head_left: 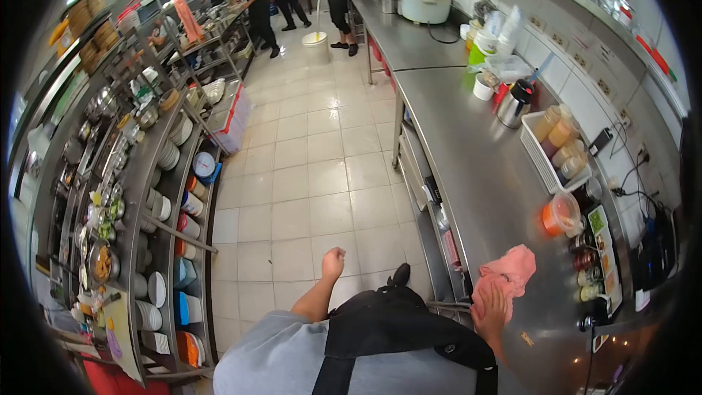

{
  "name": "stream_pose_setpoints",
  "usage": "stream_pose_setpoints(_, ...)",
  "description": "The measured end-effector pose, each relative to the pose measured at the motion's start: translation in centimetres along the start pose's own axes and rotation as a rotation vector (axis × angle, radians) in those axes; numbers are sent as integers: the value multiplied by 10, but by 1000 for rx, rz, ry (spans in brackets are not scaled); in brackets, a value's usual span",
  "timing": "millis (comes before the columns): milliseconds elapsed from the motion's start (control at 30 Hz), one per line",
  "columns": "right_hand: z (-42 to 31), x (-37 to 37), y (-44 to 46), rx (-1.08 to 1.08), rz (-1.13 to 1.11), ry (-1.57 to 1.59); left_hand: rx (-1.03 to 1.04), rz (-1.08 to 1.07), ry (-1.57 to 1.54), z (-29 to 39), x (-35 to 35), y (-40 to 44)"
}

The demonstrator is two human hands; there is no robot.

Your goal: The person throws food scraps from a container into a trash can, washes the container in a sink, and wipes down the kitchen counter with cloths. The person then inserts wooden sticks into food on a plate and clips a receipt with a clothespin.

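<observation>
My right hand [491, 311] lies on a crumpled pink cloth [514, 267] on the steel counter [468, 175]. Its fingers are stretched out and slightly apart, pressing on the cloth. The underside of the palm is hidden. Over the tiled floor, left of my body, my left hand [333, 265] hangs in the air with its fingers curled in. Nothing shows in it. A small brown scrap [527, 339] sits on the counter near my right wrist.
Along the wall stand an orange-filled tub [561, 215], a white basket [545, 157] of bottles, a metal jug [516, 102] and a rice cooker [424, 4]. Left is a shelving unit [157, 197] with dishes. Several people stand at the far end, near a white bucket [316, 47].
</observation>
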State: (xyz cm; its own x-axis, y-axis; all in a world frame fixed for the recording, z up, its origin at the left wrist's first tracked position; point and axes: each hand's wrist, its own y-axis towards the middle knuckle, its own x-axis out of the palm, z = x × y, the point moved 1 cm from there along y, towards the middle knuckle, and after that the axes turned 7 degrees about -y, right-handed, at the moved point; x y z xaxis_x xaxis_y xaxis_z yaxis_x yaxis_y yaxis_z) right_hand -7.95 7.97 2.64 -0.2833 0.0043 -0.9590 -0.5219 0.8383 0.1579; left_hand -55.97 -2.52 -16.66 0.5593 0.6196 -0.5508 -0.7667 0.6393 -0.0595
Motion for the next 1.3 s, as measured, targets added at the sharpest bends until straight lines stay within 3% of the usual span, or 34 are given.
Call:
stream_pose_setpoints(100, 3, 4, -1, -11, -10, -11, 21, -81, -47, 21, 2, -11)
stream_pose_setpoints(167, 3, 7, -3, -23, -4, -52, 184, -177, 27, 23, -5, -22)
stream_pose_setpoints(233, 2, 11, 0, -41, 1, -88, 164, -197, 95, 13, -18, -35)
stream_pose_setpoints(467, -23, 24, 60, -195, 3, -80, -198, -58, 285, -94, -90, -87)
stream_pose_setpoints(533, -28, 26, 76, -215, 43, -44, -339, 89, 257, -104, -106, -98)
stream_pose_setpoints(633, -28, 29, 97, -233, 67, 13, -394, 149, 197, -103, -113, -107)
stream_pose_setpoints(767, -24, 39, 116, -204, 111, 35, -218, -30, 229, -91, -94, -105)
stream_pose_setpoints(833, -24, 53, 122, -137, 135, 14, -291, -74, 142, -107, -73, -93)
stream_pose_setpoints(900, -32, 54, 121, -77, 180, -68, -169, -288, 119, -143, -49, -64)
stream_pose_setpoints(1000, -34, 66, 106, 43, 208, -80, -162, -399, -15, -141, -22, -21)
stream_pose_setpoints(1300, -9, -6, -72, 286, 223, -81, 60, -376, -257, -43, 47, 45)
